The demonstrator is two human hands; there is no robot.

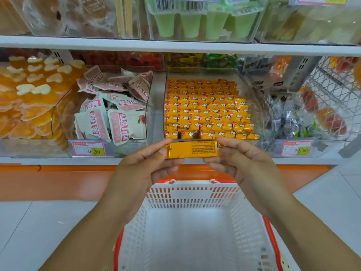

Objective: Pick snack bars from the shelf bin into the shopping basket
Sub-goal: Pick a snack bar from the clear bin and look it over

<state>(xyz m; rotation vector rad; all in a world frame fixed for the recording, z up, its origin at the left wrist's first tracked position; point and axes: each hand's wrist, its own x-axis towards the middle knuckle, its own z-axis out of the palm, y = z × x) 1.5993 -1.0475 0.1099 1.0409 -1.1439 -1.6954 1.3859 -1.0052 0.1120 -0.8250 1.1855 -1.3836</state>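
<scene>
A golden-yellow snack bar (192, 149) with small printed text is held level in front of the shelf edge. My left hand (145, 167) pinches its left end and my right hand (240, 161) pinches its right end. Just behind it, a clear shelf bin (252, 106) holds several rows of the same yellow bars (205, 108). Below my hands stands a white shopping basket (193, 194) with an orange rim; the part of its inside that shows holds nothing.
A clear bin of pink-and-white pouches (113, 112) sits left of the bar bin, orange jelly cups (29, 94) further left. Dark wrapped sweets (293, 118) fill the bin to the right. Price tags line the shelf front. Another shelf of bins hangs above.
</scene>
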